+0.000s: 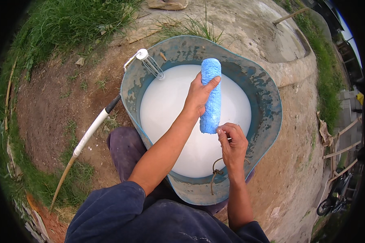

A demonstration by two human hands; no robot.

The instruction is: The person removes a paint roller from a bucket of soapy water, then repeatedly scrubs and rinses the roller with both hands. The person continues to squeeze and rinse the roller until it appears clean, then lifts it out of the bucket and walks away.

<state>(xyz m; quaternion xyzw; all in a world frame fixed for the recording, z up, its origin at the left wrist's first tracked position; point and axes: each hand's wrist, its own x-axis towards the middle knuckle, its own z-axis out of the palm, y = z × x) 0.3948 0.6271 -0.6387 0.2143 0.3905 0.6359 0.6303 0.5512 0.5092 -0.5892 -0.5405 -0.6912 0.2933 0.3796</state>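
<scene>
My left hand [199, 94] is wrapped round a fluffy blue paint roller cover [211, 103], held upright above a tub of white paint [166, 117]. The thumb lies across its front. At the cover's lower end, my right hand [233, 146] pinches with thumb and forefinger against the bottom edge; whether a loose fibre is between the fingertips is too small to tell. A bare roller cage frame [151, 65] with a white end cap leans inside the tub's far left rim. Its long pole [89, 132], black, white, then bamboo, slopes down to the left outside.
The worn blue-grey tub [267, 105] stands between my knees, with a cord [217, 172] tied at its near side. Grass [77, 28] and bare soil lie left, a pale dirt mound [288, 44] right. A motorcycle [334, 196] and wooden poles stand at far right.
</scene>
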